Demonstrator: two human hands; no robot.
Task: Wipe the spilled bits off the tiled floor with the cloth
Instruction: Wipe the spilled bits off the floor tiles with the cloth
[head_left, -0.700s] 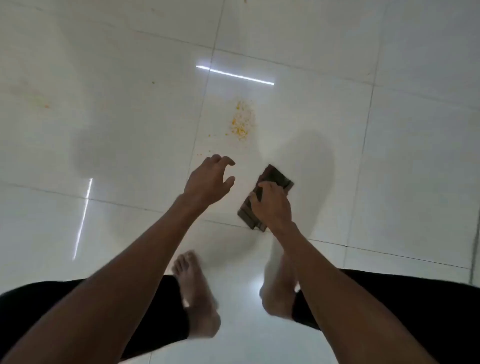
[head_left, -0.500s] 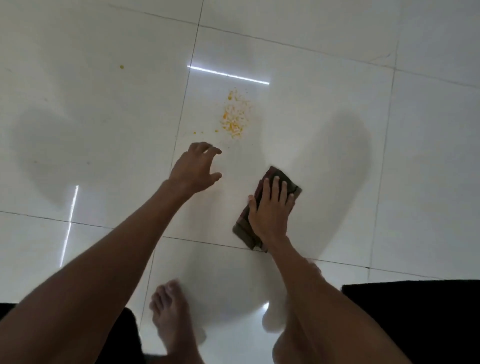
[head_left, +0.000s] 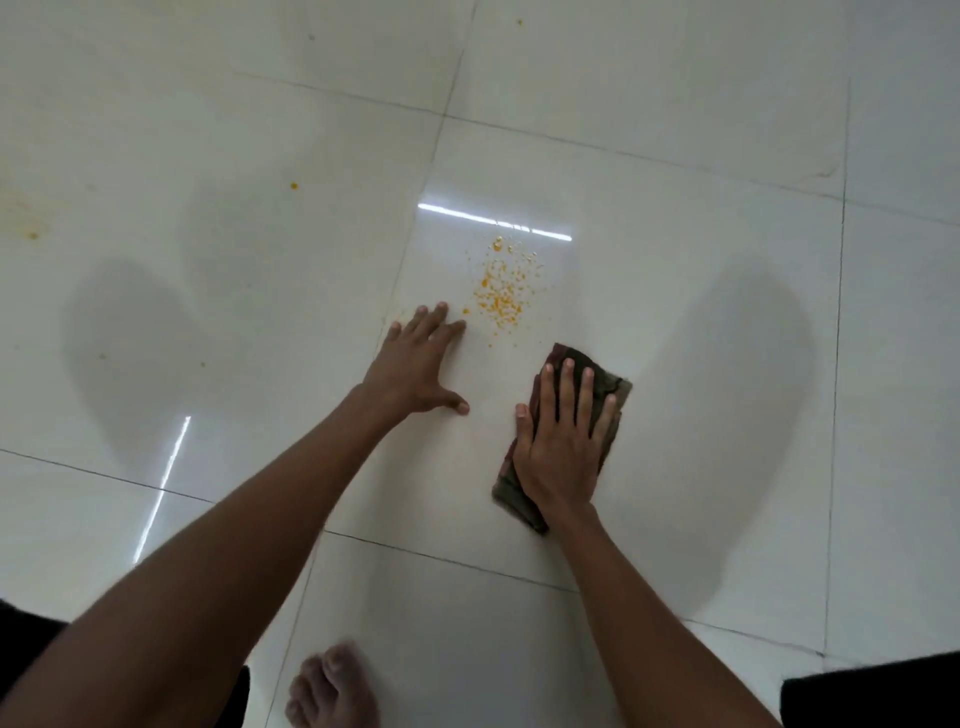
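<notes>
A patch of small yellow-orange bits (head_left: 501, 291) lies scattered on the glossy white tiled floor (head_left: 675, 260), just beyond both hands. My right hand (head_left: 563, 441) presses flat, fingers straight, on a folded dark brown cloth (head_left: 608, 382) that lies on the tile to the lower right of the bits. My left hand (head_left: 418, 364) rests flat on the floor with fingers spread, its fingertips just left of the spill's near edge.
Stray yellow specks sit further off: one (head_left: 294, 185) at upper left, another (head_left: 34, 235) on a faint stain at the far left, one (head_left: 519, 22) at the top. My bare foot (head_left: 332, 691) shows at the bottom edge. Dark grout lines cross the floor.
My left hand has dropped from a curled hover to flat on the floor. My right hand stays flat on the cloth, which it gripped at first. The view has come closer to the floor.
</notes>
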